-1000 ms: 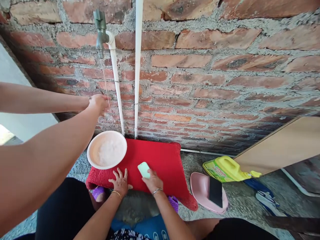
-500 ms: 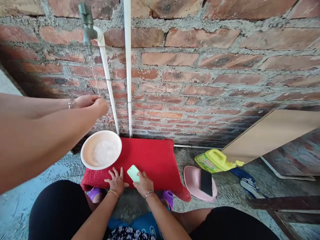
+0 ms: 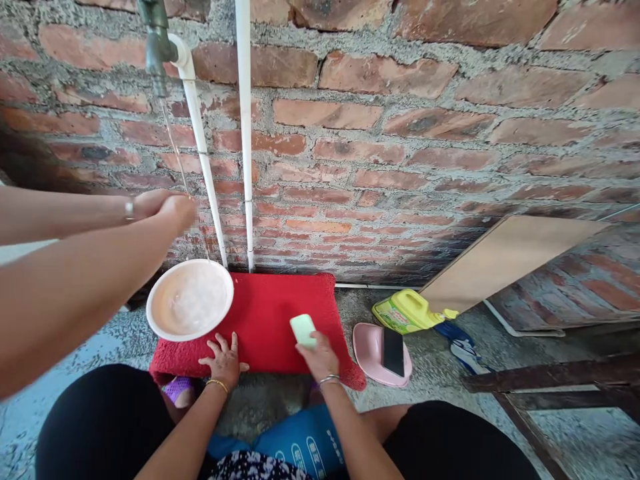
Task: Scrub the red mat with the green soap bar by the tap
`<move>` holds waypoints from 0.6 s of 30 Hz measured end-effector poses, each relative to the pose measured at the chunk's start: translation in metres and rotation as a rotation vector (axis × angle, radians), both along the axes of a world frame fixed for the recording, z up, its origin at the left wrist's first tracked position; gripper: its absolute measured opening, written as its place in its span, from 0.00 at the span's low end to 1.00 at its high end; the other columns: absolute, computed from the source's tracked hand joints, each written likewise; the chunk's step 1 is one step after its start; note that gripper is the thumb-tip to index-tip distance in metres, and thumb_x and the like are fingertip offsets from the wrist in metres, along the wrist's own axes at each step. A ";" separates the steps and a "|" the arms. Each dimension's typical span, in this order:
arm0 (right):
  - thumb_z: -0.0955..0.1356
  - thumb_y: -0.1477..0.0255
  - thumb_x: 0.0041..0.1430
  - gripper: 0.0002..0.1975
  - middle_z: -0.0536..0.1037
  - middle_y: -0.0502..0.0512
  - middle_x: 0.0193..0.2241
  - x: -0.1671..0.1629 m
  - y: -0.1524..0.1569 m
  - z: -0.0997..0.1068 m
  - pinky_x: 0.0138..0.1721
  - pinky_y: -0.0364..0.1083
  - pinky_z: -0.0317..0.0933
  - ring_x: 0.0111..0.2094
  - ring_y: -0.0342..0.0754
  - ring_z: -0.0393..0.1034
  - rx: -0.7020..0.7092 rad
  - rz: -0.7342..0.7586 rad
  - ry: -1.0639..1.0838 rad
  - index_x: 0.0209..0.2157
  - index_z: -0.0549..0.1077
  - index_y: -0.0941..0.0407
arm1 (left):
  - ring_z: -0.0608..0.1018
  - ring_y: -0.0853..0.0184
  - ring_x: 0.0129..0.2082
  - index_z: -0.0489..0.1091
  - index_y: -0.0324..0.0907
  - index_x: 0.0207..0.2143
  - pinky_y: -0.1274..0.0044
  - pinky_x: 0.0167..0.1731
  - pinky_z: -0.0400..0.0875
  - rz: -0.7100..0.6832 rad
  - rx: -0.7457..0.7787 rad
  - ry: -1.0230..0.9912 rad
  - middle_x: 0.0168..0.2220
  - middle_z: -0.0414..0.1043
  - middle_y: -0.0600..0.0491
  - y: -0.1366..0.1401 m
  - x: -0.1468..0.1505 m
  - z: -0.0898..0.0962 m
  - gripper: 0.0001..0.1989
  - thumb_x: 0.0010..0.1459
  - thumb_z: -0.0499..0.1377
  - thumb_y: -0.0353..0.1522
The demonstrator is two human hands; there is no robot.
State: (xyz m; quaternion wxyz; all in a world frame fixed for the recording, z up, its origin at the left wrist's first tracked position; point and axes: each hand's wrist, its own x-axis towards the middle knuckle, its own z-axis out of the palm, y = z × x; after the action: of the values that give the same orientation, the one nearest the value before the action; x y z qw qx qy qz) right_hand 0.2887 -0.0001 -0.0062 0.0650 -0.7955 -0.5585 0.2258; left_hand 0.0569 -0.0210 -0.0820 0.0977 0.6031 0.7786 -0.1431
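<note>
My right hand (image 3: 320, 357) grips a pale green, rounded block (image 3: 303, 331) by its near end, over the right half of a red cloth (image 3: 275, 300). Whether it is a soap bar or a brush I cannot tell; its underside is hidden. My left hand (image 3: 223, 363) lies on the cloth's front left edge, fingers spread. Just beyond it, a white basin (image 3: 156, 320) of cloudy water stands at the cloth's left end. Another person's hands (image 3: 167, 212) are cupped above the basin, under a thin stream from the tap (image 3: 157, 57).
On the right, a pink scoop-shaped container (image 3: 367, 353) holds a dark flat slab (image 3: 393, 351). Behind it lies a yellow detergent jug (image 3: 405, 310). A tan board (image 3: 480, 260) leans by the brick wall (image 3: 350, 150). White pipes (image 3: 245, 167) run down the wall. A wooden frame (image 3: 545, 373) stands at right.
My right hand has moved right across the cloth with the green block, which now points more straight ahead. My left hand remains flat. The view has shifted slightly.
</note>
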 end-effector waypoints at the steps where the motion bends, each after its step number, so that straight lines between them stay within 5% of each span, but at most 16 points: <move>1: 0.69 0.63 0.52 0.19 0.71 0.52 0.44 -0.015 -0.002 -0.004 0.42 0.44 0.62 0.41 0.46 0.69 -0.009 0.129 0.024 0.46 0.68 0.52 | 0.52 0.33 0.60 0.48 0.53 0.62 0.40 0.41 0.57 -0.007 0.003 0.013 0.63 0.48 0.34 0.000 -0.001 -0.002 0.43 0.46 0.61 0.49; 3: 0.70 0.64 0.48 0.20 0.72 0.52 0.43 -0.037 -0.007 -0.013 0.42 0.44 0.60 0.41 0.48 0.69 -0.034 0.369 0.043 0.44 0.69 0.51 | 0.52 0.33 0.60 0.47 0.53 0.62 0.40 0.40 0.58 -0.018 0.002 0.044 0.63 0.49 0.35 0.000 -0.001 -0.005 0.43 0.46 0.60 0.50; 5: 0.70 0.65 0.46 0.19 0.72 0.53 0.42 -0.036 -0.009 -0.020 0.41 0.46 0.59 0.40 0.49 0.69 -0.060 0.455 0.023 0.43 0.70 0.51 | 0.53 0.33 0.59 0.45 0.54 0.62 0.40 0.39 0.58 -0.026 -0.002 0.068 0.63 0.49 0.36 0.000 -0.002 -0.007 0.43 0.47 0.59 0.51; 7: 0.70 0.65 0.46 0.19 0.72 0.53 0.42 -0.011 -0.010 -0.024 0.39 0.45 0.59 0.38 0.49 0.70 -0.077 0.344 -0.008 0.42 0.70 0.51 | 0.53 0.33 0.59 0.45 0.54 0.62 0.40 0.39 0.59 -0.037 0.000 0.077 0.63 0.49 0.35 0.000 -0.002 -0.007 0.43 0.47 0.58 0.51; 13: 0.64 0.59 0.52 0.16 0.74 0.55 0.36 0.077 0.005 -0.018 0.32 0.44 0.60 0.33 0.48 0.70 -0.027 -0.309 -0.080 0.40 0.67 0.54 | 0.55 0.33 0.58 0.47 0.53 0.62 0.40 0.39 0.59 -0.050 0.037 0.069 0.62 0.51 0.34 0.000 -0.001 -0.007 0.44 0.45 0.59 0.52; 15: 0.64 0.57 0.52 0.18 0.74 0.55 0.36 0.065 0.018 -0.015 0.33 0.44 0.60 0.36 0.49 0.71 0.013 -0.293 -0.060 0.40 0.66 0.54 | 0.55 0.33 0.58 0.47 0.54 0.62 0.40 0.39 0.59 -0.048 0.042 0.069 0.62 0.51 0.34 0.001 0.000 -0.006 0.45 0.44 0.60 0.53; 18: 0.65 0.56 0.50 0.19 0.73 0.54 0.42 0.003 0.039 -0.012 0.36 0.43 0.59 0.40 0.48 0.70 0.032 -0.090 0.008 0.42 0.66 0.52 | 0.54 0.33 0.59 0.47 0.54 0.62 0.40 0.39 0.59 -0.046 0.036 0.065 0.62 0.52 0.34 0.001 -0.001 -0.005 0.46 0.43 0.60 0.53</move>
State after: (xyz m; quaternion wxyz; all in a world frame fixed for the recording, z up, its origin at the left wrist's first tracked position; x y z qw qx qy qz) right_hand 0.2919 0.0388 -0.0178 0.0899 -0.8177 -0.5256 0.2169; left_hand 0.0557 -0.0198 -0.0867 0.0581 0.6175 0.7698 -0.1509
